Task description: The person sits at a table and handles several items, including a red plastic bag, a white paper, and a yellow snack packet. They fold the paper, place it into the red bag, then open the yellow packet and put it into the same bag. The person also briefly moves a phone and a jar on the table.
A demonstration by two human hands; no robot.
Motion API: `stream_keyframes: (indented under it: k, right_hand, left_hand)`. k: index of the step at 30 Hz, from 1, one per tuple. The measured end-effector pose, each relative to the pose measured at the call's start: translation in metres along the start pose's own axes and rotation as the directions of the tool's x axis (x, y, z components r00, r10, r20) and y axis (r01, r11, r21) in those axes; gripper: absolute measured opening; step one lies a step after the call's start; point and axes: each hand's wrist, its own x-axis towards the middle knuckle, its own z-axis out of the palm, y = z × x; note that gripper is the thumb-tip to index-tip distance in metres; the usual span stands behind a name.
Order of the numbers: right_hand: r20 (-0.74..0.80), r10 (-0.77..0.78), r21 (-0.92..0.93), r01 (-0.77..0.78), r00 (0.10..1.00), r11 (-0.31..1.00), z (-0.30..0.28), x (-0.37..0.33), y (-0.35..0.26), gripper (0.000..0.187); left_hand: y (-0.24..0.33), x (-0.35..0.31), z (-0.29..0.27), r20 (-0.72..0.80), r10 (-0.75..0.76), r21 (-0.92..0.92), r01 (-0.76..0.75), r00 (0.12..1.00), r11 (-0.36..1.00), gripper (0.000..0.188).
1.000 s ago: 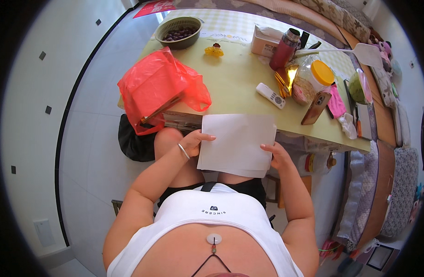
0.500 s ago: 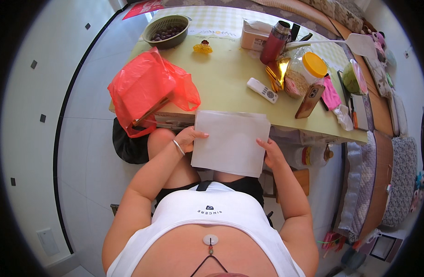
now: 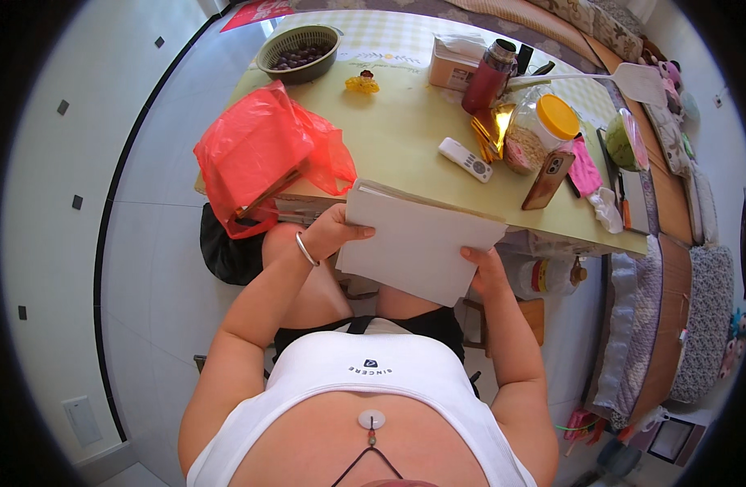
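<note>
The left hand point(image 3: 334, 230) and right hand point(image 3: 486, 268) pinch the paper stack point(image 3: 421, 247) (thumbs on top) by the near edge of the table point(image 3: 397, 154); it is gathered, its edges uneven.

The person wears a white sleeveless top point(image 3: 328, 357) with wide shoulder straps, a low rounded neckline and a small dark square emblem point(image 3: 371, 364) above a curved line of dark lettering. Below it are black shorts point(image 3: 432, 326). A black cord point(image 3: 353, 468) carries reddish and green beads point(image 3: 372, 438) and a pale, round pendant point(image 3: 365, 420), and the left hand point(image 3: 330, 230) has a smooth silver bangle point(image 3: 305, 250) at its wrist.
</note>
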Motion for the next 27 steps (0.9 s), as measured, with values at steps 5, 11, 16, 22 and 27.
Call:
stream_keyframes:
  k: [5,11,16,22,27]
  right_hand:
    - [-0.099,-0.034,-0.024,0.032,0.995,0.999,-0.005,0.003,0.011,0.035]
    - [-0.079,-0.143,-0.078,0.137,0.986,0.987,0.003,0.002,0.001,0.028]
    - [0.008,-0.471,-0.290,0.453,0.882,0.843,0.039,0.029,-0.058,0.033]
    - [0.155,-0.530,-0.336,0.549,0.834,0.765,0.049,0.083,-0.086,0.018]
    - [0.149,-0.452,-0.360,0.474,0.879,0.803,0.032,0.108,-0.064,0.019]
  left_hand:
    - [-0.002,0.002,-0.001,-0.031,-0.032,0.043,0.033,0.999,0.999,0.024]
    - [0.010,0.004,0.006,-0.025,0.098,0.097,-0.095,0.995,0.991,0.026]
    - [0.073,0.025,0.002,-0.039,0.245,0.233,-0.230,0.969,0.945,0.027]
    - [0.092,0.067,-0.031,-0.116,0.311,0.305,-0.264,0.943,0.915,0.034]
    - [0.055,0.084,-0.064,-0.079,0.289,0.279,-0.257,0.954,0.925,0.035]
